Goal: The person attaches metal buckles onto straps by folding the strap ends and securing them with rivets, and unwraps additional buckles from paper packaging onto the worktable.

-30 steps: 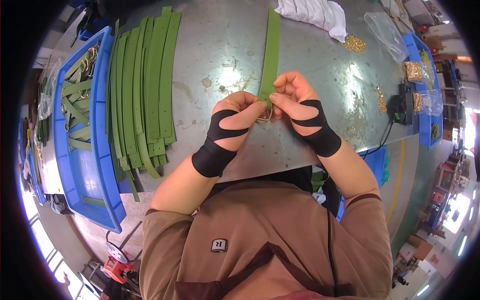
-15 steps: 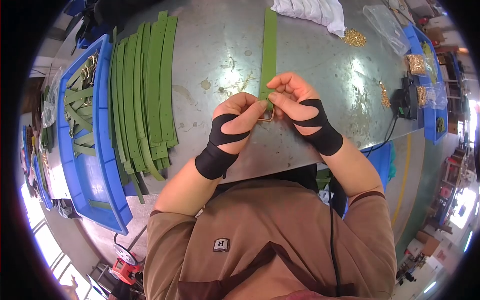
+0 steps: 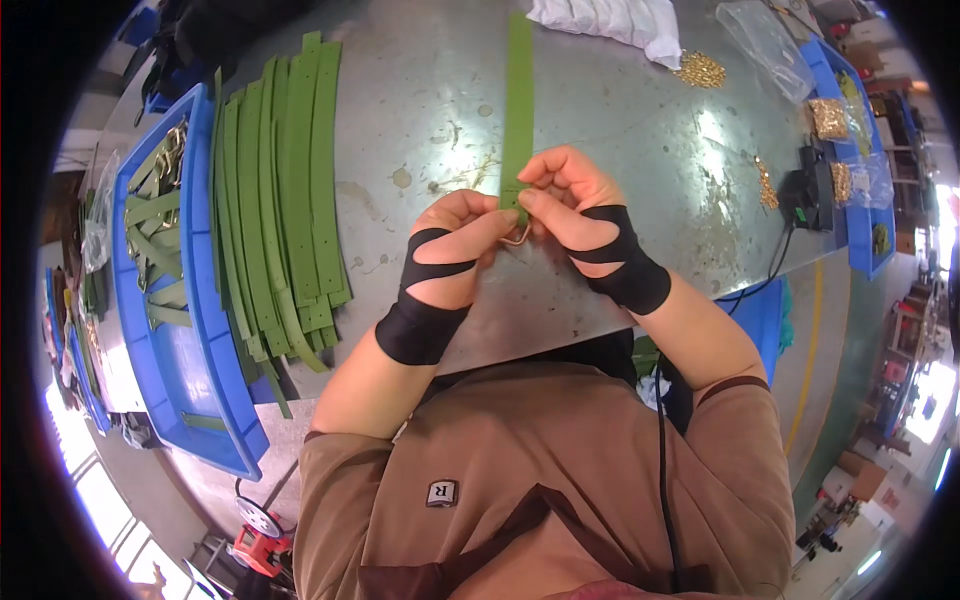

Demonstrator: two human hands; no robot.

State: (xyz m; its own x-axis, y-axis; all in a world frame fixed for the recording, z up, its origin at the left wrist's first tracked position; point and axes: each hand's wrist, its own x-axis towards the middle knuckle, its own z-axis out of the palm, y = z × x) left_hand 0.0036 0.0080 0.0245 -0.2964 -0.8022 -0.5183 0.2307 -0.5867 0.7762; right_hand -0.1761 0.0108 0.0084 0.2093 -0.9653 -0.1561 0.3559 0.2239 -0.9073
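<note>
A long green strap (image 3: 518, 110) lies lengthwise on the metal table, its near end between my two hands. My left hand (image 3: 455, 235) is closed, thumb and fingers pinching the left side of that end. From the right, my right hand (image 3: 575, 205) pinches the same end just above, thumb pressed on the strap. A copper-coloured metal buckle (image 3: 520, 236) shows below my fingertips at the strap's end, partly hidden by my fingers. Both wrists wear black supports.
Left of my hands lies a stack of green straps (image 3: 285, 200), beside a blue bin (image 3: 205, 300) holding buckled straps. A heap of small gold hardware (image 3: 701, 69) sits near white bundles (image 3: 610, 25). A black device (image 3: 806, 195) with a cable stands at right.
Both hands have shifted slightly left in view, together with the strap's end. The buckle now sits more tilted. Each hand keeps its pinch.
</note>
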